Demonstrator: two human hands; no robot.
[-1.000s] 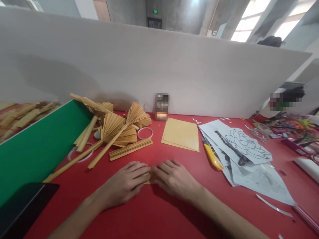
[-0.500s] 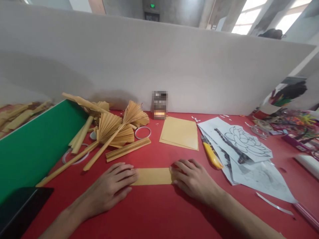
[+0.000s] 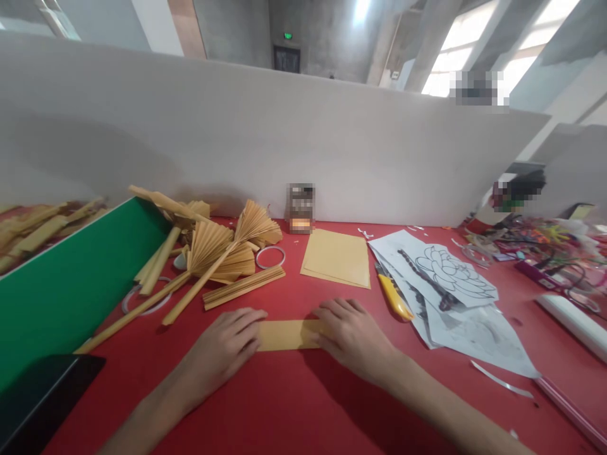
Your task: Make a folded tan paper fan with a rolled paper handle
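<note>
Pressing yellow strip (image 3: 288,335), both hands (image 3: 231,340) (fingers nearly flat)

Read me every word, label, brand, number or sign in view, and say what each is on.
No text is readable in this view.
Green lit sign on the far wall: too small to read.
Small pale sign, right of it: too small.
Dark upright object by the white partition: any markings blurred out.
Purple box at right: pale marks, too small.

the upper-right windows (image 3: 453,58) glare white, the right forearm (image 3: 427,388) casts a soft shadow, and fine detail blurs.
</note>
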